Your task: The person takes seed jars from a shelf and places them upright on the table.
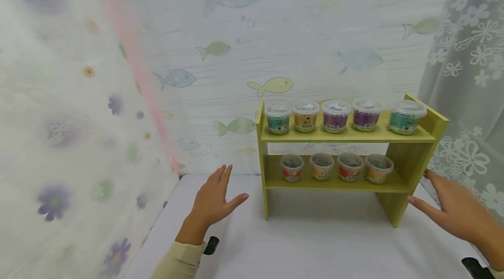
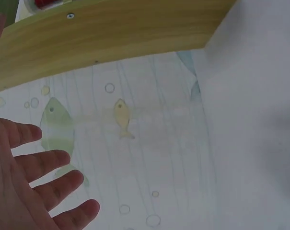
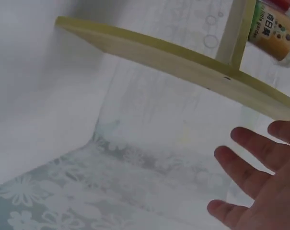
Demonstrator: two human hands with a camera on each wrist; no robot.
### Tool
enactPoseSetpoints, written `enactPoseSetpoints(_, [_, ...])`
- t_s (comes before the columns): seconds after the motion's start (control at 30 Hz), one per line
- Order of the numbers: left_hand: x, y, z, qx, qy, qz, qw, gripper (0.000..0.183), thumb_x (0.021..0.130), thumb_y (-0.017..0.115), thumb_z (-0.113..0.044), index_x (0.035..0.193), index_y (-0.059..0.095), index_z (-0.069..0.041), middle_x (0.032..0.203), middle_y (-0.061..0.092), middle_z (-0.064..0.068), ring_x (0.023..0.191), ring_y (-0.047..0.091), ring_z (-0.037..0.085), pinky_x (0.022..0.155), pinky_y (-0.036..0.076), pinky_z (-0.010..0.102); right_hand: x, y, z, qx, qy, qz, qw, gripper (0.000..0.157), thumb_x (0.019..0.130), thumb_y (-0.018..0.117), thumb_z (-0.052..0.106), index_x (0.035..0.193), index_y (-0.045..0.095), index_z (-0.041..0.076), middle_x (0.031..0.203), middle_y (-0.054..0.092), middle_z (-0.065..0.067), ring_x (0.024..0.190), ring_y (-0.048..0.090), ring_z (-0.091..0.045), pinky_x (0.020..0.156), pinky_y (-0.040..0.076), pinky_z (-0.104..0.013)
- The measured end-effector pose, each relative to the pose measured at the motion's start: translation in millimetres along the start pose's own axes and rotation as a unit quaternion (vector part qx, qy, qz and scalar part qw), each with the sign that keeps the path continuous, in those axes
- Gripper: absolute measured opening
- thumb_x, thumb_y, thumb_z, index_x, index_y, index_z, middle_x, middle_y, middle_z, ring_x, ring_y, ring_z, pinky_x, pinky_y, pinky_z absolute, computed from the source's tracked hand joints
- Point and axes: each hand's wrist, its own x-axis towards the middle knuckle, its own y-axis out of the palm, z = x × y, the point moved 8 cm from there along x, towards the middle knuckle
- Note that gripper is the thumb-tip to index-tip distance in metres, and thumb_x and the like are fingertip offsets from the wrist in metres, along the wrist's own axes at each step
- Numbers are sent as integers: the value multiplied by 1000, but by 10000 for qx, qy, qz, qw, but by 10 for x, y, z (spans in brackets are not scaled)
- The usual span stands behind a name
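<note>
A two-tier yellow-green wooden shelf [image 1: 346,138] stands on the white table between both hands. Several lidded plastic cups with teal, yellow and purple labels line its top board, among them a purple cup [image 1: 335,117]. Below them sit several smaller-looking cups with red and orange labels, including a red one [image 1: 350,168]. My left hand [image 1: 211,204] is held left of the shelf, fingers straight and spread, holding nothing. On the other side, my right hand [image 1: 453,204] is beside the right side panel [image 3: 149,60], fingers extended and thumb out, its fingertips close to the panel's outer face.
The white tabletop [image 1: 307,244] extends in front of the shelf. Behind hangs a fish-print curtain [image 1: 232,78]. A flower-print cloth [image 1: 75,139] closes the left side, and a sheer floral curtain [image 1: 468,86] hangs at the right.
</note>
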Motion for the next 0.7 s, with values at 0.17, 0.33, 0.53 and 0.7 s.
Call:
enactPoseSetpoints(0.17, [116,92,-194,-525,-153,-163,9984,105,89,47,-84,165,26,-15,166,36,11,147,44,34,108,49,58,41,20,63,741,69,-329,9967,93,100,66,45,155,22,-14,135,49,-47,113,53,-66,83,45,-77])
enactPoseSetpoints(0.33, [228,186,-377,-1141,-51,-435,9925,98,91,58,-73,163,29,-13,162,42,11,142,51,34,110,49,54,41,48,72,985,316,-656,9925,86,102,64,39,152,25,-17,132,49,-47,106,60,-65,75,53,-69])
enactPoseSetpoints(0.53, [344,238,-578,-1967,117,-693,9779,93,92,68,-59,163,30,-12,159,46,11,132,61,31,98,57,50,79,88,56,1429,567,-921,9838,76,102,65,35,148,33,-17,129,52,-49,106,63,-63,71,59,-60])
enactPoseSetpoints(0.7, [421,318,-680,-3030,46,-617,9510,89,94,73,-44,165,27,-15,161,44,8,133,60,32,84,63,46,88,94,42,1471,755,-1152,9795,67,100,67,34,141,45,-14,124,59,-45,105,65,-60,71,58,-60])
